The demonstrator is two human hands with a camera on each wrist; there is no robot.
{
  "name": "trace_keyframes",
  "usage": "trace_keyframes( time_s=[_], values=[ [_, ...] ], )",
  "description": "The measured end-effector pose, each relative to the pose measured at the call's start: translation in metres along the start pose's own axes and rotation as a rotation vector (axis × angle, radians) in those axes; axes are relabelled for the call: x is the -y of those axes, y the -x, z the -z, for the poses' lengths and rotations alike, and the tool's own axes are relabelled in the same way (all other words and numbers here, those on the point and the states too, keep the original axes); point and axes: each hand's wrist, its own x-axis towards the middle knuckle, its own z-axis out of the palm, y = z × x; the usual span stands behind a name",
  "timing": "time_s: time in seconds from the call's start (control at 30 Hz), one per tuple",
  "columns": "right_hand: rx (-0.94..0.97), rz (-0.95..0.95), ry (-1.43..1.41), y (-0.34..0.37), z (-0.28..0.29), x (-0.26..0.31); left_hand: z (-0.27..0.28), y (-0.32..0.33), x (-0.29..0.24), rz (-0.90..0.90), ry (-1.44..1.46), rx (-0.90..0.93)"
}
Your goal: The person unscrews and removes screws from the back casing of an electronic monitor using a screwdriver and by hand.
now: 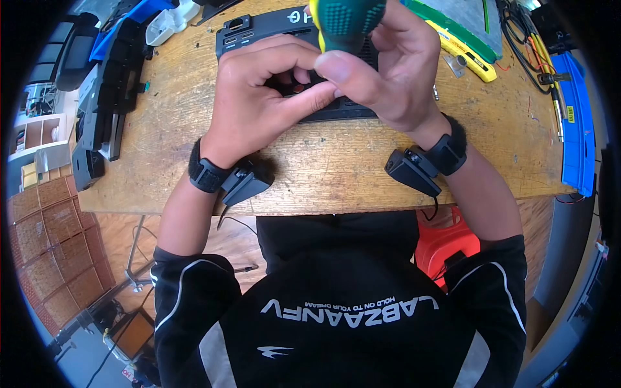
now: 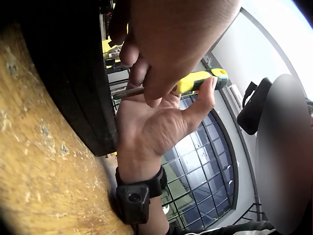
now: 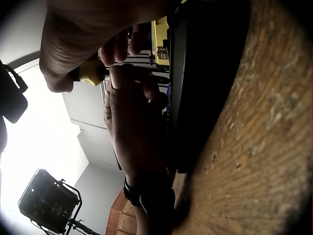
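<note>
A screwdriver with a green and yellow handle point(image 1: 349, 26) stands over a black device housing point(image 1: 262, 32) on the wooden table. My right hand point(image 1: 404, 81) grips the handle, its thumb lying along it in the left wrist view. Lower down, the fingers of my left hand point(image 1: 249, 97) pinch the screwdriver close to where its metal shaft point(image 2: 128, 92) comes out. That shaft points at the housing's upper face, and its tip is hidden at the edge. Both hands cover much of the housing's middle in the head view.
Black plastic units point(image 1: 107, 97) line the table's left side. To the right lie a yellow utility knife point(image 1: 475, 61), a small metal part point(image 1: 457, 63) and cables point(image 1: 514, 39). A blue tray point(image 1: 577, 129) stands at the right edge; a red stool point(image 1: 446, 246) is below.
</note>
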Motion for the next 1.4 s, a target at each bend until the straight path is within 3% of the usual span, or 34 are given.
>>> trace_keyframes(
  time_s=[0.1,0.23,0.37,0.43,0.47,0.57,0.63,0.67,0.73,0.77,0.9,1.0,1.1,1.17,1.27,1.4],
  values=[
    [0.085,-0.144,0.104,0.001,0.012,0.008,-0.004,0.0,0.002,-0.025,0.024,-0.016],
    [-0.035,-0.16,0.047,0.003,-0.003,0.014,-0.005,0.001,0.001,0.022,0.063,-0.013],
    [-0.013,-0.146,0.004,-0.001,0.004,0.017,-0.004,0.0,0.001,0.006,0.055,-0.022],
    [0.073,-0.221,-0.316,-0.004,0.011,0.02,-0.003,0.001,0.001,0.052,0.019,-0.015],
    [0.073,-0.221,-0.316,-0.003,0.009,0.02,-0.003,0.0,0.001,0.052,0.019,-0.015],
    [-0.021,-0.189,-0.113,-0.001,-0.006,0.014,-0.004,0.0,0.002,0.007,0.011,-0.011],
    [-0.093,0.001,0.091,-0.003,-0.011,0.003,-0.007,0.001,0.004,0.009,0.096,-0.014],
    [-0.093,0.001,0.091,-0.004,-0.009,0.009,-0.007,0.001,0.004,0.009,0.096,-0.014],
    [-0.036,-0.248,-0.062,-0.008,-0.001,0.026,-0.008,0.0,0.003,-0.017,0.086,-0.03],
    [0.046,-0.08,0.069,-0.006,0.003,0.02,-0.007,-0.001,0.003,-0.017,0.086,-0.03],
    [-0.004,0.004,0.026,0.0,0.002,-0.005,-0.002,0.0,0.005,-0.028,0.037,-0.003],
    [-0.026,-0.03,0.047,0.0,0.003,0.0,-0.005,-0.001,0.004,-0.028,0.04,-0.023],
    [0.071,-0.097,0.083,-0.003,0.005,0.012,-0.002,-0.003,-0.004,-0.049,0.001,-0.015],
    [-0.064,-0.272,-0.017,-0.004,-0.003,0.026,0.0,-0.002,-0.005,-0.029,-0.048,0.015],
    [-0.106,-0.312,-0.076,0.004,-0.002,0.015,-0.002,-0.002,-0.001,-0.072,-0.037,-0.003],
    [-0.007,-0.109,-0.016,0.006,0.007,-0.004,-0.003,-0.002,0.0,-0.047,0.003,-0.009]
  ],
)
